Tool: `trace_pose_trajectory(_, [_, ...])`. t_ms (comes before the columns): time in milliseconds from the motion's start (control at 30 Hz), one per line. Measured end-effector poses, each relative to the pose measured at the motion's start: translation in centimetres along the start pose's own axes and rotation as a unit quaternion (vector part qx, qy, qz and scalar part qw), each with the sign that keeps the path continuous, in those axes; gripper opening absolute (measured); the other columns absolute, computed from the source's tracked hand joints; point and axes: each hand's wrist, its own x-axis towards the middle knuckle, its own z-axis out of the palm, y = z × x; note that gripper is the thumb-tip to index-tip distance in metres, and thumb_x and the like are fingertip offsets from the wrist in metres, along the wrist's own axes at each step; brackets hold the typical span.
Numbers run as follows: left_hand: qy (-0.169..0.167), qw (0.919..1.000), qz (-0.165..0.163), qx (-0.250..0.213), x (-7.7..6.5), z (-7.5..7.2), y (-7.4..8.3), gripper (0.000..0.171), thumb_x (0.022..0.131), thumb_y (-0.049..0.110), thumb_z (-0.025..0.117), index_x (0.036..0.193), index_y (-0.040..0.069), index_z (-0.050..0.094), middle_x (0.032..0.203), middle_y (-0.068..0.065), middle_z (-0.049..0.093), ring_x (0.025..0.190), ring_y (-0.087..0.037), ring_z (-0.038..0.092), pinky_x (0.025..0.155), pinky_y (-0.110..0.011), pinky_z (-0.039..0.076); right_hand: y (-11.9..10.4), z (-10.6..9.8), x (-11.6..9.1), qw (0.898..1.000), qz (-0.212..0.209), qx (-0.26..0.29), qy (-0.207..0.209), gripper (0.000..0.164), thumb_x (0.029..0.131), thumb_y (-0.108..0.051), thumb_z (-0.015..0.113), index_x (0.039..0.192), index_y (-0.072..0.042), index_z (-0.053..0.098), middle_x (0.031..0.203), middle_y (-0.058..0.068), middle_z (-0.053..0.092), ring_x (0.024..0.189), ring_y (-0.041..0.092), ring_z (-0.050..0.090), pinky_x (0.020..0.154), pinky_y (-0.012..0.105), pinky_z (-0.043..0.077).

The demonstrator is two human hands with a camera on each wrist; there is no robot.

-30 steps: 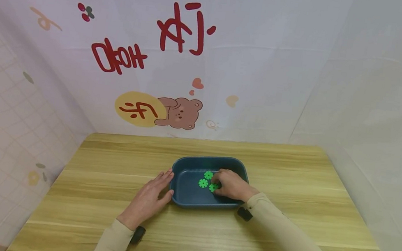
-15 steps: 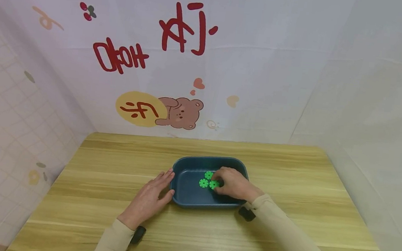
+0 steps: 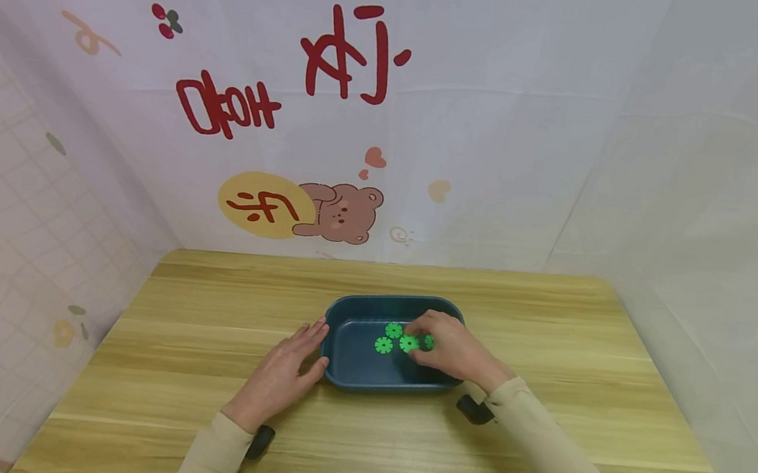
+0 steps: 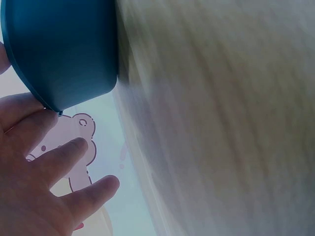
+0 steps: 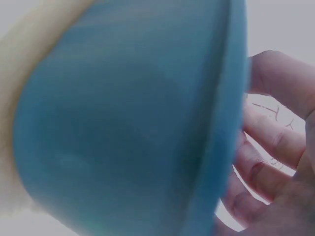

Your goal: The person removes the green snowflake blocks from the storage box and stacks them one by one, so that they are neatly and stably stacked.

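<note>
A dark blue rectangular tray (image 3: pixel 362 385) stands on the table. My left hand (image 3: pixel 280 377) rests against its left end, fingers extended; in the left wrist view fingertips (image 4: pixel 47 118) meet the tray's rim. Inside the tray, my right hand (image 3: pixel 457 348) pinches a green notched disc (image 3: pixel 409 343) between thumb and fingers. Two more green discs lie just left of it, an upper disc (image 3: pixel 393 330) and a lower disc (image 3: pixel 384 345). Another green disc (image 3: pixel 429 341) shows partly behind the right fingers. The tray's wall (image 5: pixel 123 123) hides the right fingertips in the right wrist view.
The wood-grain table (image 3: pixel 353 460) runs back to a white printed curtain (image 3: pixel 504 126) with a bear picture (image 3: pixel 346 213). White cloth also hangs on both sides. Dark wrist devices sit under the left cuff (image 3: pixel 260 443) and right cuff (image 3: pixel 475 410).
My right hand has moved slightly right and toward the back of the tray, and the disc at its fingertips has moved with it. Another disc now shows behind the fingers. The left hand stays put.
</note>
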Motion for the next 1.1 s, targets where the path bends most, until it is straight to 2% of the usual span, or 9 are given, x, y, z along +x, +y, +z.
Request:
trace_pose_trajectory(300, [0.0, 1.0, -0.001, 0.0, 0.1, 0.0, 0.1, 0.061, 0.103, 0.029, 0.066, 0.156, 0.005, 0.046, 0.165, -0.007, 0.038, 0.149, -0.038, 0.037, 0.116, -0.063, 0.035, -0.2, -0.8, -1.4, 1.0, 0.003, 0.008, 0.016, 0.027, 0.091, -0.019, 0.078, 0.118, -0.012, 0.076, 0.112, -0.002, 0.068, 0.105, 0.024, 0.064, 0.089, 0.042, 0.055])
trace_pose_trajectory(633, [-0.006, 0.9999, -0.008, 0.002, 0.1, 0.0, 0.1, 0.061, 0.104, 0.032, 0.063, 0.156, 0.005, 0.046, 0.165, -0.006, 0.037, 0.15, -0.037, 0.036, 0.116, -0.063, 0.034, -0.1, -1.3, -3.0, 0.999, 0.008, 0.003, 0.033, 0.028, 0.089, -0.02, 0.08, 0.116, -0.014, 0.075, 0.112, -0.005, 0.067, 0.102, 0.018, 0.065, 0.088, 0.041, 0.056])
trace_pose_trajectory(867, [-0.002, 1.0, -0.003, 0.002, 0.1, 0.1, 0.0, 0.062, 0.104, 0.032, 0.064, 0.156, 0.004, 0.046, 0.165, -0.007, 0.037, 0.15, -0.038, 0.037, 0.116, -0.063, 0.035, 0.6, -1.5, -4.1, 0.998, 0.014, 0.015, 0.057, 0.029, 0.087, -0.015, 0.081, 0.115, -0.012, 0.074, 0.112, -0.004, 0.068, 0.102, 0.025, 0.066, 0.089, 0.048, 0.057])
trace_pose_trajectory(1100, [0.001, 1.0, 0.0, 0.001, 0.1, 0.1, -0.1, 0.062, 0.103, 0.031, 0.065, 0.156, 0.004, 0.046, 0.165, -0.006, 0.038, 0.149, -0.039, 0.037, 0.116, -0.063, 0.035, 1.3, -1.8, -5.4, 0.996, 0.013, 0.019, 0.087, 0.031, 0.086, -0.012, 0.083, 0.116, -0.007, 0.075, 0.111, -0.002, 0.069, 0.103, 0.027, 0.067, 0.091, 0.05, 0.057])
